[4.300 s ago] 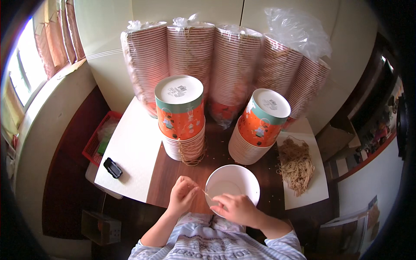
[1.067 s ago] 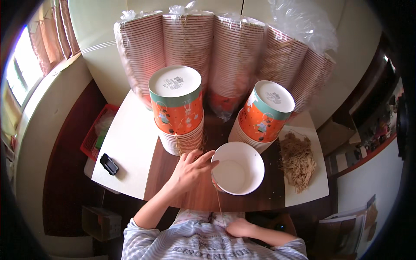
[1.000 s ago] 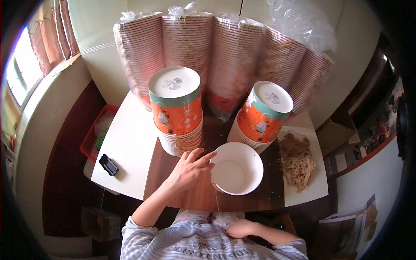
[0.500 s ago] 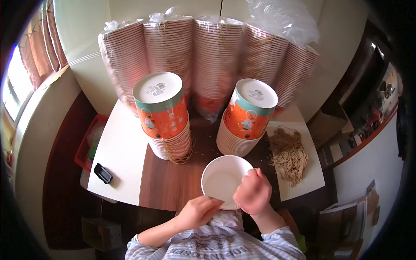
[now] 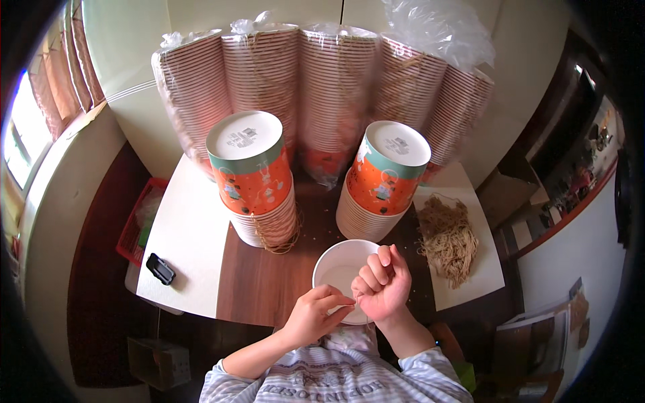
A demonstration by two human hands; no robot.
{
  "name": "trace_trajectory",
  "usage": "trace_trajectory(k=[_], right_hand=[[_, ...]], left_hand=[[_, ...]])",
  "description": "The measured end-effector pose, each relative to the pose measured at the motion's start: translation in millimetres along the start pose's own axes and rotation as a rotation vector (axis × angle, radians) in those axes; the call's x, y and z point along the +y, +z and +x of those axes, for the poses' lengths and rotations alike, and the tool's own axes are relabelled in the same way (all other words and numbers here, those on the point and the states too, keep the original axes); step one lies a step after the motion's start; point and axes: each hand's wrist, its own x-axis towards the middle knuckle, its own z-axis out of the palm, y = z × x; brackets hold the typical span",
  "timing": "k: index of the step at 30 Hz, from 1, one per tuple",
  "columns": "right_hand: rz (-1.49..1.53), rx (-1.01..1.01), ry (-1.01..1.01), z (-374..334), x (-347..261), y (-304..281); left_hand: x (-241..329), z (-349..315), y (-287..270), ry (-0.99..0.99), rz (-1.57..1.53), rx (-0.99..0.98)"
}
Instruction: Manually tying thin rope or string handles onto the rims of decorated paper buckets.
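A white paper bucket point(image 5: 334, 269) stands with its mouth up at the table's near edge, in front of my body. Over its near rim, my left hand point(image 5: 318, 313) pinches thumb and fingertips together, close against the right hand. My right hand point(image 5: 385, 285) is curled into a fist with the palm side toward me, over the bucket's right side. Between the hands runs a thin string, hard to make out, with a strand hanging below the right fist. To the right lies a tangled bundle of tan strings point(image 5: 449, 248) on the white tabletop.
Two stacks of orange-and-green paper buckets, a left stack point(image 5: 255, 185) and a right stack point(image 5: 381, 181), stand upside down behind the bucket. Loops of string hang on the left stack. Tall plastic-wrapped bucket columns point(image 5: 336, 87) line the wall. A black plastic case point(image 5: 160, 269) lies at left.
My right fist has turned palm side toward me and shifted slightly left and up. My left hand has moved up and right, to meet it above the bucket's rim.
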Motion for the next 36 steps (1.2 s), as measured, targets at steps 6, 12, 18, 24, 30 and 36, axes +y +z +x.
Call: trace_trajectory(k=[6, 12, 18, 24, 30, 36], right_hand=[[-0.077, -0.021, -0.036, -1.3, -4.1, -4.9], [-0.048, -0.024, -0.074, 2.2, -3.5, 0.1], [-0.039, 0.001, -0.081, 3.4, -3.1, -0.3], [-0.003, -0.064, -0.061, 4.5, -5.6, -4.4], [-0.014, -0.075, -0.064, 5.0, -5.5, -6.4], [-1.259, -0.141, -0.145, 4.9, -14.8, -29.5]], left_hand=[[-1.7, 5.6, -8.5, 0.051, 0.106, -0.033], [5.8, 13.2, -5.3, 0.128, 0.091, 0.008], [-8.9, 9.7, 0.0, 0.111, 0.071, -0.022], [2.0, 16.2, 0.6, 0.096, 0.090, 0.030], [-6.8, 15.2, -0.4, 0.108, 0.124, 0.002], [-21.5, 30.1, -23.1, 0.146, 0.442, 0.012]])
